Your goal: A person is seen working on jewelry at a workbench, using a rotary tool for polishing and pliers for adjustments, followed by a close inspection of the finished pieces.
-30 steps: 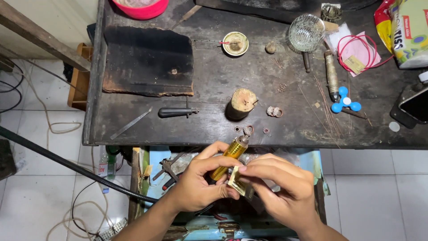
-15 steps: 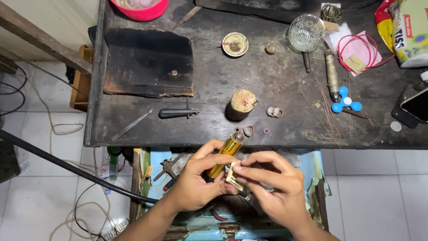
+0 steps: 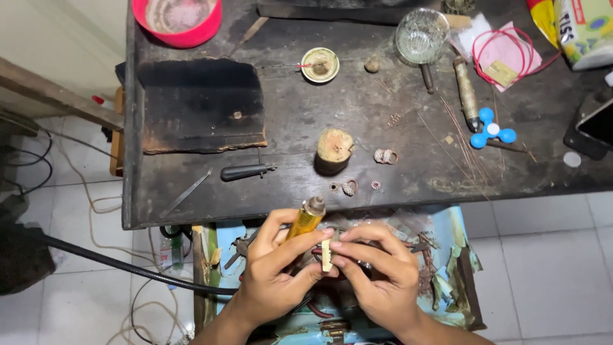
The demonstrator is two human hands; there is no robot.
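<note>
I hold a yellow torch (image 3: 304,219) in my left hand (image 3: 276,271), its metal tip pointing up toward the table (image 3: 287,121) edge — my fingers (image 3: 300,246) are clenched around its body. My right hand (image 3: 377,271) pinches a small pale block (image 3: 326,255) between thumb and forefinger, right beside the torch's lower end, the two hands touching. Both sit just below the near edge of the table, over an open blue drawer (image 3: 440,255) cluttered with scraps and tools.

On the table just above the torch lie a few small rings (image 3: 348,188), and behind them stands a short wooden stump (image 3: 334,151). Two more rings (image 3: 385,156) lie to its right. A black-handled awl (image 3: 246,171) lies left of the stump, with a thin metal strip (image 3: 185,193) near the table's edge. Further back sits a charred black slab (image 3: 201,105), a small round tin (image 3: 320,64), a glass dish (image 3: 421,35) and a red bowl (image 3: 177,22). On the right lie a blue spinner (image 3: 490,129), thin wires (image 3: 463,144) and a phone (image 3: 594,124). A black cable (image 3: 121,265) runs over the tiled floor at left.
</note>
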